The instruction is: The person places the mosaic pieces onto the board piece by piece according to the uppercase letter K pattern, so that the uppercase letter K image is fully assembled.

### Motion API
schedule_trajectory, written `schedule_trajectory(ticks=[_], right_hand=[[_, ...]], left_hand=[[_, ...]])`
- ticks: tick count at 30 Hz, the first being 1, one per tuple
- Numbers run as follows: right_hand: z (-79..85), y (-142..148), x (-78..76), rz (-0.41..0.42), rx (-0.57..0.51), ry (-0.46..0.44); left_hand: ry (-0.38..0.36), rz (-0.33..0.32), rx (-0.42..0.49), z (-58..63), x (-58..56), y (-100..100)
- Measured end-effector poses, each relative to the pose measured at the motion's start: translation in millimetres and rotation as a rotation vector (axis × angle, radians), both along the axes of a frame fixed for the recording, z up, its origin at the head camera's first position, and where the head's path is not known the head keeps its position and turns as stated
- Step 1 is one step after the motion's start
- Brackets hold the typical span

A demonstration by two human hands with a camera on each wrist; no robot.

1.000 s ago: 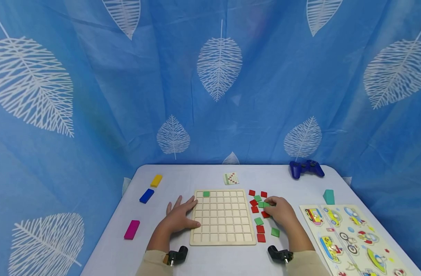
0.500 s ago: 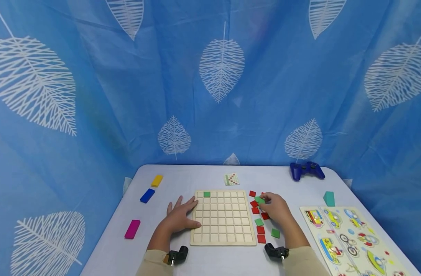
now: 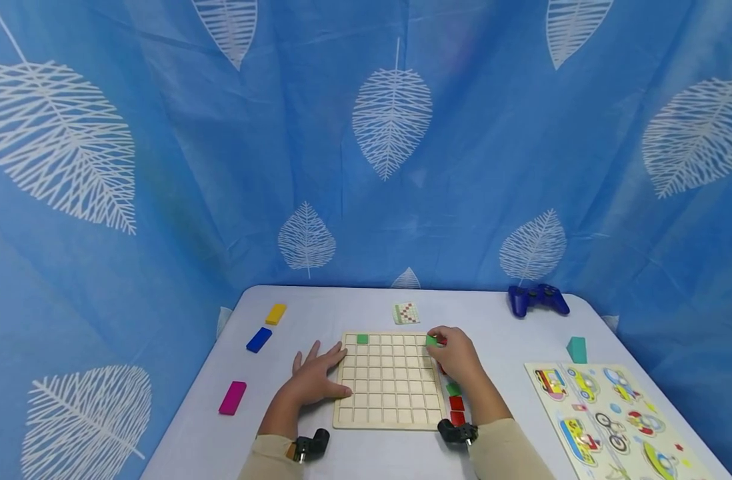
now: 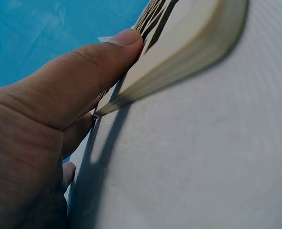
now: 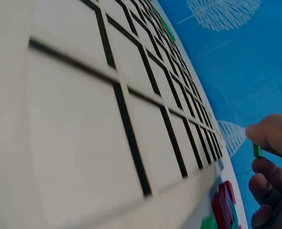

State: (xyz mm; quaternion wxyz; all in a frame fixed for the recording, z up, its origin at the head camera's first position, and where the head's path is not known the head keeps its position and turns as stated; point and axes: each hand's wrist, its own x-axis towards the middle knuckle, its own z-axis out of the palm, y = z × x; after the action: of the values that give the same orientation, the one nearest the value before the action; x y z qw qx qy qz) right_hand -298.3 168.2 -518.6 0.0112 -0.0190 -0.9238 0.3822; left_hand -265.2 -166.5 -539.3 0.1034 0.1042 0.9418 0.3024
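A wooden grid board [image 3: 383,383] lies flat on the white table. My left hand [image 3: 314,381] rests against its left edge, fingers spread and the thumb touching the frame. One green tile [image 3: 363,339] sits in a cell of the far row, towards the left. Over the board's far right corner, my right hand [image 3: 456,353] pinches another green tile [image 3: 431,341] between thumb and fingers; the right wrist view shows this held tile [image 5: 257,151] edge-on. Red tiles [image 3: 457,403] and a green tile [image 3: 453,389] lie beside the board's right edge, partly hidden by the right hand.
A small pattern card [image 3: 406,313] lies behind the board. To the left are yellow [image 3: 276,314], blue [image 3: 259,340] and magenta [image 3: 232,398] blocks. A game controller [image 3: 538,300], a teal block [image 3: 577,350] and a picture puzzle board [image 3: 618,420] occupy the right side.
My right hand has picked up a green tile from the loose pile and moved it left to the board's far right corner. The left hand has stayed in place.
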Motion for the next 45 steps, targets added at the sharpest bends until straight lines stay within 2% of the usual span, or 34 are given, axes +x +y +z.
schedule_trajectory(ticks=[13, 26, 45], right_hand=[[-2.0, -39.1, -4.8, 0.091, -0.047, 0.073], [-10.0, -70.9, -10.2, 0.16, -0.078, 0.046], [-20.8, -112.7, -9.6, 0.226, -0.016, 0.046]], left_hand=[[-0.015, 0.007, 0.005, 0.5, 2.6, 1.9], [-0.004, 0.004, 0.006, 1.1, 5.0, 2.7], [0.016, -0.004, -0.003, -2.6, 2.5, 1.8]])
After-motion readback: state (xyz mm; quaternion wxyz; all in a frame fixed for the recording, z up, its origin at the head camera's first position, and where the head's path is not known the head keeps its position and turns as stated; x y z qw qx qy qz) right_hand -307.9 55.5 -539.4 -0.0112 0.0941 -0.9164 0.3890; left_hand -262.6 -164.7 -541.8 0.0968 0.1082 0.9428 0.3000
